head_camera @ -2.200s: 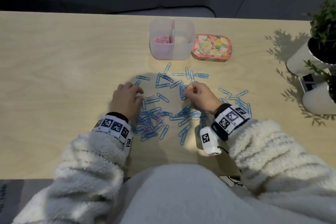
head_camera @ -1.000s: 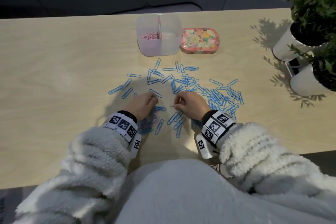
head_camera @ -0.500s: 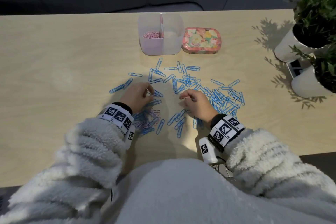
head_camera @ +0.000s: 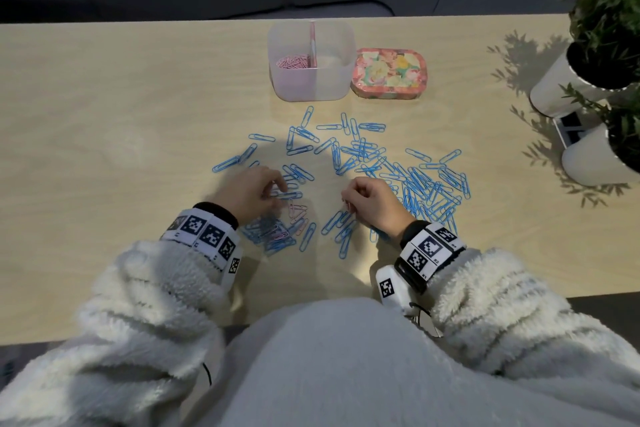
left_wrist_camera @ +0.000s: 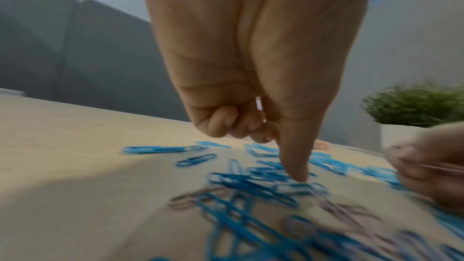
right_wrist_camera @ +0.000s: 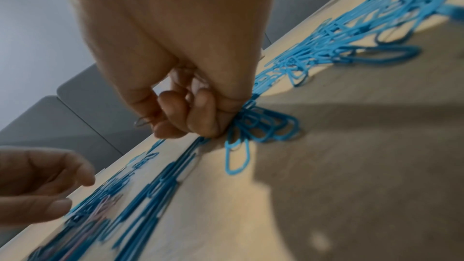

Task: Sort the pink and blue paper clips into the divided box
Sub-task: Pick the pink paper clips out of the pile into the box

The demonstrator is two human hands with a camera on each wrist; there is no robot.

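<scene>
Many blue paper clips (head_camera: pixel 415 180) lie spread over the wooden table (head_camera: pixel 104 114), with a mixed pile of blue and pink clips (head_camera: pixel 294 215) close to me. The clear divided box (head_camera: pixel 332 87) stands at the back; its left compartment holds pink clips (head_camera: pixel 292 62), and I cannot see into the right one. My left hand (head_camera: pixel 277 189) hovers over the mixed pile, its thumb (left_wrist_camera: pixel 298 176) touching a blue clip (left_wrist_camera: pixel 301 188). My right hand (head_camera: pixel 348 199) pinches a pink paper clip (right_wrist_camera: pixel 143 121) between thumb and forefinger, its knuckles resting on blue clips (right_wrist_camera: pixel 261 124).
A floral tin (head_camera: pixel 388 74) sits right beside the box. Two white pots with green plants (head_camera: pixel 599 80) stand at the table's right end. The table's near edge runs just under my sleeves (head_camera: pixel 145 305).
Both hands have drawn back from the middle of the spread to the near piles. The right hand has kept a thin clip pinched throughout the last second.
</scene>
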